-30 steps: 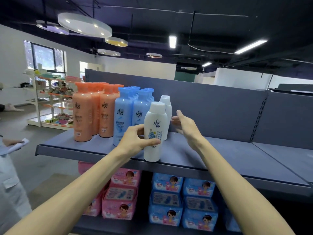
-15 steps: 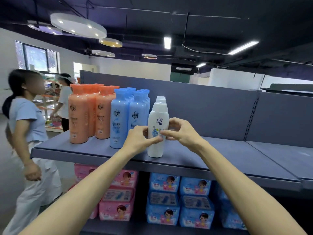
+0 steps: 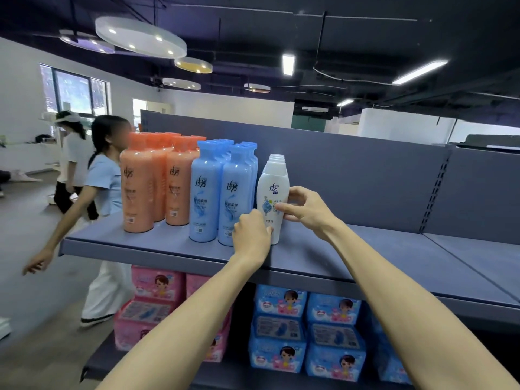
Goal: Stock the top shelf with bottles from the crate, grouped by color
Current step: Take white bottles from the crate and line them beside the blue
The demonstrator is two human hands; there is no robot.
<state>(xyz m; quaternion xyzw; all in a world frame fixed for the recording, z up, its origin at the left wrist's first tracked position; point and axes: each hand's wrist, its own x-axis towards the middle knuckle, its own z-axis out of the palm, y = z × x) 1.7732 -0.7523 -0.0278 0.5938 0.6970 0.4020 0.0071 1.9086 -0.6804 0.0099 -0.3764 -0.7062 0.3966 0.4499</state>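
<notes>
Since a second ago the right hand (image 3: 305,211) has closed onto the front white bottle (image 3: 272,198), which the left hand (image 3: 251,235) grips low on the top shelf (image 3: 351,249), beside the orange bottles (image 3: 157,181) and blue bottles (image 3: 222,190) already grouped; the crate is unseen.

pink packs (image 3: 153,299) and blue packs (image 3: 306,327) with a cartoon child's face fill the lower shelf, pink left, blue right. a person in a light blue top (image 3: 104,192) walks past at left, another in a white visor (image 3: 70,153) behind. round ceiling lamps (image 3: 140,38) hang overhead
</notes>
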